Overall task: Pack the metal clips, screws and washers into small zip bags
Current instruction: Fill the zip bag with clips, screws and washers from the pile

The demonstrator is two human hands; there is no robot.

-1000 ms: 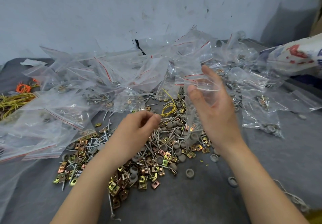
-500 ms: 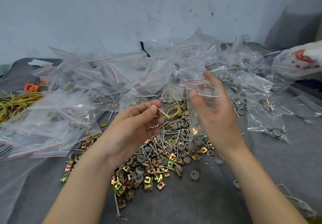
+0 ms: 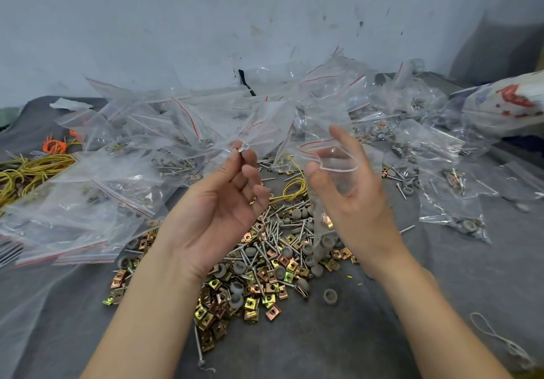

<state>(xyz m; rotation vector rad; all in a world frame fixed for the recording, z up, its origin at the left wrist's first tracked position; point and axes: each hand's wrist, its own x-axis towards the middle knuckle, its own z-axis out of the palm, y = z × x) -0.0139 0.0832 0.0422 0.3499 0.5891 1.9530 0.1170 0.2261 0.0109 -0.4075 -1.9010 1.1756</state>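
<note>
My left hand point(image 3: 217, 202) is raised palm up and pinches a silver screw point(image 3: 243, 147) between thumb and fingertips, its head pointing up. My right hand point(image 3: 350, 193) holds a small clear zip bag point(image 3: 332, 157) with its mouth spread wide; a clip and grey washers show at the bag's bottom point(image 3: 325, 231). The screw head is a little left of the bag's mouth. Below both hands lies a loose heap of gold and copper metal clips point(image 3: 259, 296), screws point(image 3: 273, 240) and grey washers point(image 3: 330, 296) on the grey cloth.
Many zip bags with red seals point(image 3: 141, 178) are heaped across the back and left, some filled point(image 3: 459, 219). Yellow and orange wire loops point(image 3: 32, 169) lie far left, a yellow loop point(image 3: 291, 187) lies between my hands. A printed plastic sack point(image 3: 512, 104) sits at right. A wall stands behind.
My left hand has risen from the heap and turned palm up, bringing a screw up beside the bag's mouth. My right hand kept the bag open.
</note>
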